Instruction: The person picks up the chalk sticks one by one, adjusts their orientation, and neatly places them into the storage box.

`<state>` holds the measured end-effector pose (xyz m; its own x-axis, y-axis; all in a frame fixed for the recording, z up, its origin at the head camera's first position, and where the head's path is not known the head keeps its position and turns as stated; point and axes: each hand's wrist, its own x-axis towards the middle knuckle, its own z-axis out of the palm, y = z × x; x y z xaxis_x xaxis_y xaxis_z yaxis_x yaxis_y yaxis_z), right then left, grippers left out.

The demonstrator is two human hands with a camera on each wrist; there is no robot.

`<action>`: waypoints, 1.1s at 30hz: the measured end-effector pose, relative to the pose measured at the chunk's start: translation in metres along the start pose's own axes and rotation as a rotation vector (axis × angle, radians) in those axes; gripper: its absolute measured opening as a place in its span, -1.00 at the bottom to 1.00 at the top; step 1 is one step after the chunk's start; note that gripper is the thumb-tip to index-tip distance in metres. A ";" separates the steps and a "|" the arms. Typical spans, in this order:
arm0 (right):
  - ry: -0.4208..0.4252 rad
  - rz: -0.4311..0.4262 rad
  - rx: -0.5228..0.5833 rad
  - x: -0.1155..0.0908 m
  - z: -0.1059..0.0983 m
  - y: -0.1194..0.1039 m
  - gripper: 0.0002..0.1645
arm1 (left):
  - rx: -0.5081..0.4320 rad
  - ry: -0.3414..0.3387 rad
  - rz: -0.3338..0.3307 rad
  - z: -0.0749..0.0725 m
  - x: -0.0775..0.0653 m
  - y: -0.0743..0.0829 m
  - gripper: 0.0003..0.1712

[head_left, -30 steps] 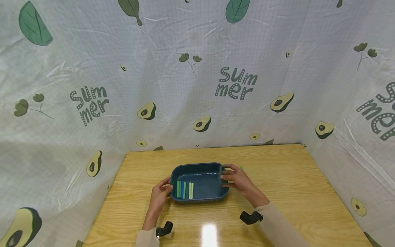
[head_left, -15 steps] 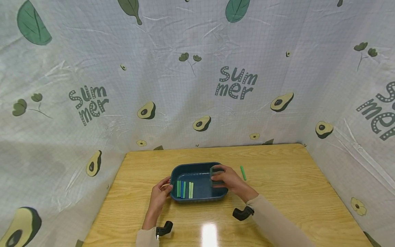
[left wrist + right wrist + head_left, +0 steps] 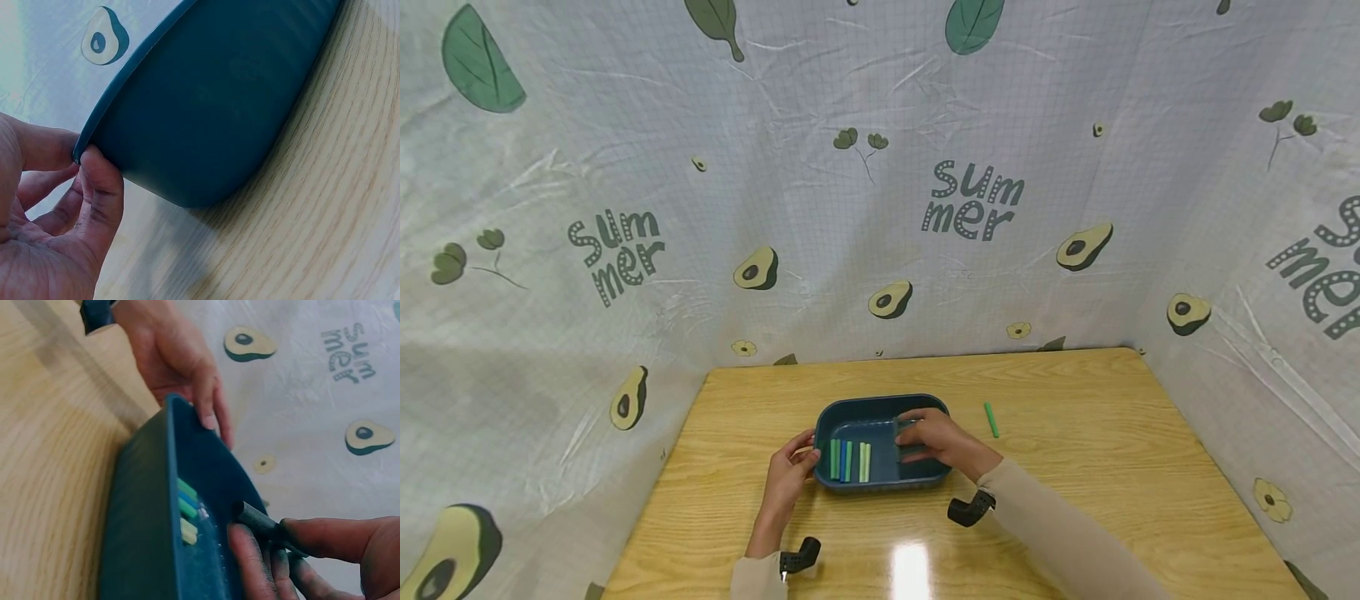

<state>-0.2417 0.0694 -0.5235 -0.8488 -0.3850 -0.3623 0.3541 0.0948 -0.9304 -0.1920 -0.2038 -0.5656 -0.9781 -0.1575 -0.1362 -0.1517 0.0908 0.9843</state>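
Note:
A dark blue-green plastic tray (image 3: pixel 882 406) sits on the table. My left hand (image 3: pixel 790 471) pinches its left rim between thumb and fingers, as the left wrist view shows close up. My right hand (image 3: pixel 951 437) is over the right half of the tray. Between its thumb and fingers it holds a dark grey-green chalk stick (image 3: pixel 257 520); dark dust marks the fingertips. Inside the tray at the left, several chalk sticks stand side by side: green chalks (image 3: pixel 834 459), a blue chalk (image 3: pixel 842 461) and pale yellow-green chalks (image 3: pixel 864 462).
One bright green chalk stick (image 3: pixel 992 420) lies on the wooden table (image 3: pixel 1097 467) to the right of the tray. A white curtain (image 3: pixel 820 208) printed with avocados hangs behind and at both sides. Each wrist wears a black camera (image 3: pixel 972 508).
My right hand has moved left from the tray's right rim toward its middle, carrying the dark chalk. The green chalk on the table has come into full view. The left hand stays put.

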 end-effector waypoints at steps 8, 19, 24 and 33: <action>0.027 0.020 -0.051 0.007 0.010 0.003 -0.31 | 0.004 0.002 -0.005 -0.001 0.000 0.000 -0.50; 0.061 0.035 -0.102 0.015 0.018 0.013 -0.37 | 0.001 -0.005 -0.002 -0.001 -0.001 0.000 -0.49; 0.060 0.038 -0.100 0.017 0.017 0.017 -0.40 | 0.005 -0.009 -0.003 -0.001 -0.003 0.000 -0.49; 0.041 -0.031 -0.069 0.009 0.013 0.017 -0.44 | -0.005 -0.010 -0.001 -0.002 0.000 -0.001 -0.49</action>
<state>-0.2385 0.0559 -0.5416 -0.8747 -0.3510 -0.3342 0.3009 0.1472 -0.9422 -0.1918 -0.2059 -0.5666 -0.9794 -0.1476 -0.1380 -0.1516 0.0858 0.9847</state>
